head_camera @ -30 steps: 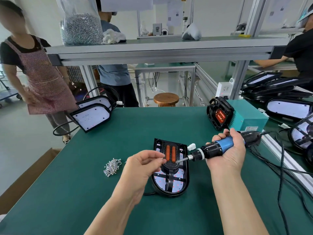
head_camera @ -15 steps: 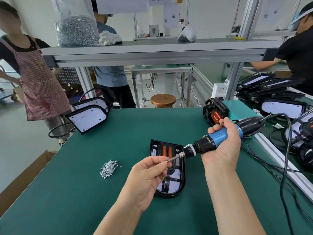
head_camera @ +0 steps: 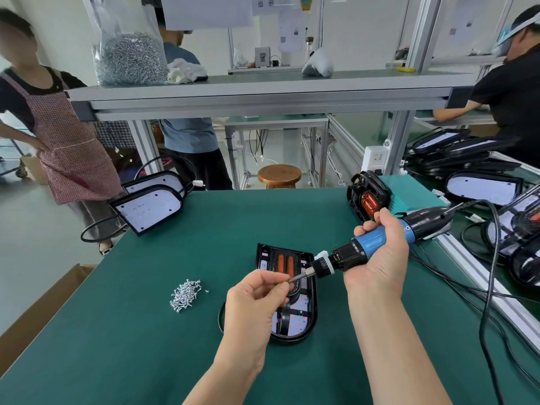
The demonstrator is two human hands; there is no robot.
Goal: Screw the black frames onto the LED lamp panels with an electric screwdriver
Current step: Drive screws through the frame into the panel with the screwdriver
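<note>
An LED lamp panel with a black frame (head_camera: 304, 320) lies flat on the green table (head_camera: 146, 331), two orange strips near its far end. My right hand (head_camera: 380, 258) grips a blue and black electric screwdriver (head_camera: 374, 247), held nearly level above the panel with its bit pointing left. My left hand (head_camera: 257, 296) pinches at the bit tip (head_camera: 295, 278), fingers closed on what looks like a small screw, too small to see clearly. A small heap of loose silver screws (head_camera: 185, 294) lies left of the panel.
Two lamp panels (head_camera: 149, 207) lean at the table's far left. A black frame (head_camera: 369, 200) rests against a teal box at the far right. More panels (head_camera: 482, 190) and cables (head_camera: 491, 287) crowd the right. A screw bag (head_camera: 128, 57) sits on the shelf. Three people stand around.
My right hand has tilted the screwdriver up a little and brought the bit to my left fingers, which closed around its tip. The view shifted slightly.
</note>
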